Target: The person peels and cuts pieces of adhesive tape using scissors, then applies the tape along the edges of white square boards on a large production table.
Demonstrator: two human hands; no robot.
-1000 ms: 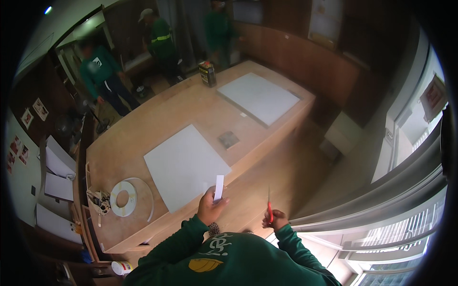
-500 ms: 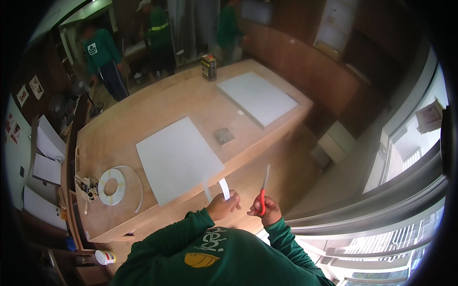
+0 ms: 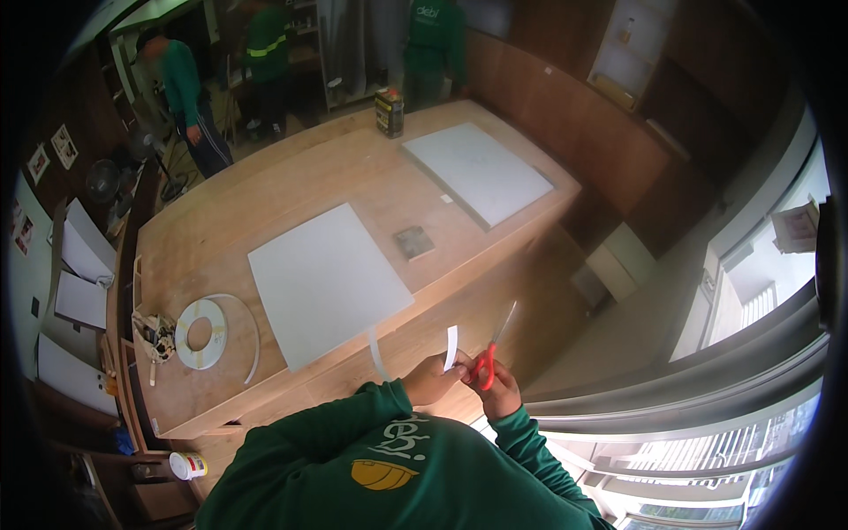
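While the left grip [image 3: 430,382] pinched a white strip [image 3: 451,347], the right grip [image 3: 501,394] held red scissors [image 3: 491,353], blades not on it yet, roll [image 3: 201,358] parked by the surface's [image 3: 203,234] left edge.

Tabletop [image 3: 221,208], one. White panels [image 3: 329,287], two. Strip roll [image 3: 219,339], one. Square pad [image 3: 413,242], one. Can [image 3: 389,115], one. White tub [image 3: 186,465], one. Left hand [image 3: 429,382] and right hand [image 3: 502,394]: two. Scissors [image 3: 490,355], one pair. Held strip [image 3: 451,346], one. Co-workers [image 3: 267,53], three. Green tops [image 3: 309,424], four, wearer's own included. Pictures [image 3: 64,147] on the brown wall [image 3: 81,132], two.
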